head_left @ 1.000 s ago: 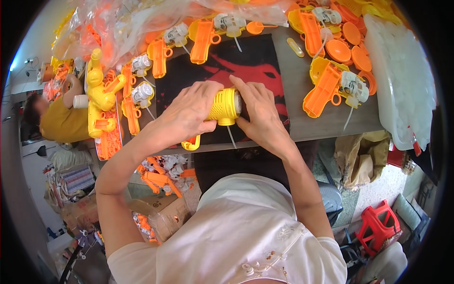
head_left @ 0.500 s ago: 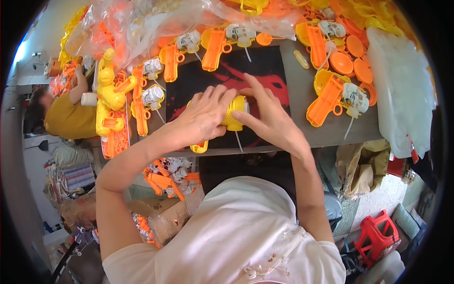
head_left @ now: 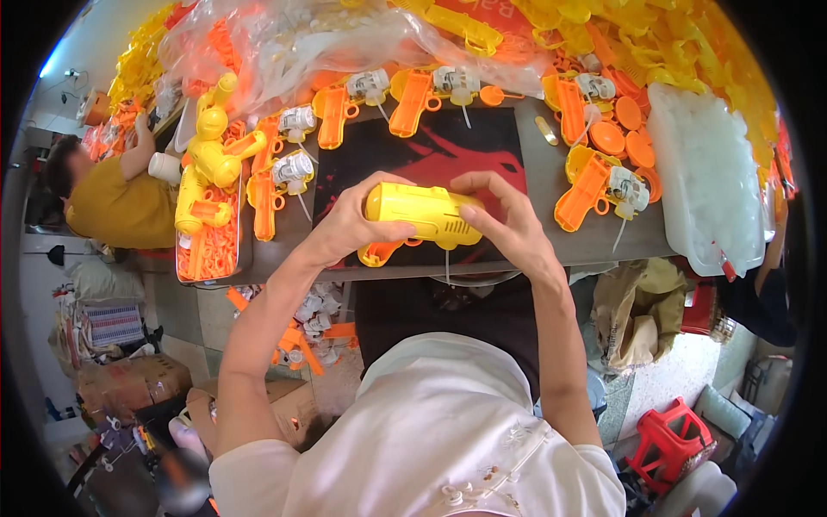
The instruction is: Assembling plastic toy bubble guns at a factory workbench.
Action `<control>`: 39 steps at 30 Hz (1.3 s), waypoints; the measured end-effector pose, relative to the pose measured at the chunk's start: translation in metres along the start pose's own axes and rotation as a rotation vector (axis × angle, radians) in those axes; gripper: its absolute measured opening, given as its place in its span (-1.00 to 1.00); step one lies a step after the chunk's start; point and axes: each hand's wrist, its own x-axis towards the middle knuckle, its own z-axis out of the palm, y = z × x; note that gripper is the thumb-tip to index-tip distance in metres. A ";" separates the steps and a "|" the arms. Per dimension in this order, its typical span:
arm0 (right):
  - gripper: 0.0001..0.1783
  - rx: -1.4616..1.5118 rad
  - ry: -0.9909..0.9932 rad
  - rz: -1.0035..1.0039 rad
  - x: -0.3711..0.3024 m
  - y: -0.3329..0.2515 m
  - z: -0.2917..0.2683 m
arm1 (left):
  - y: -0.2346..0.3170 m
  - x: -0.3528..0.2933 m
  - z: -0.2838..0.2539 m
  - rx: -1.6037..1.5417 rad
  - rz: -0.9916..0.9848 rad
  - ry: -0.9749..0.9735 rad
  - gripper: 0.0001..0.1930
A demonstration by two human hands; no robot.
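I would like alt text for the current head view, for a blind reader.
The left hand and right hand hold a yellow toy over a dark mat. Orange-handled toys lie beyond and beside it; a translucent tub stands at right.

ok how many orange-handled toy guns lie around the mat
6 toy guns: two left of the mat, two at its far edge, two to its right. More could be hidden under the clear plastic.
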 end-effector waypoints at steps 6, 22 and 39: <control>-0.67 0.101 0.014 0.075 0.005 -0.008 0.016 | 0.013 -0.009 0.027 0.323 0.176 0.091 -0.45; -0.20 0.101 -0.127 0.020 -0.037 -0.043 0.009 | 0.022 -0.055 0.021 0.327 0.478 0.118 -0.35; -0.38 0.106 -0.085 -0.126 -0.034 -0.030 0.033 | 0.014 -0.034 -0.008 0.057 0.605 0.209 -0.36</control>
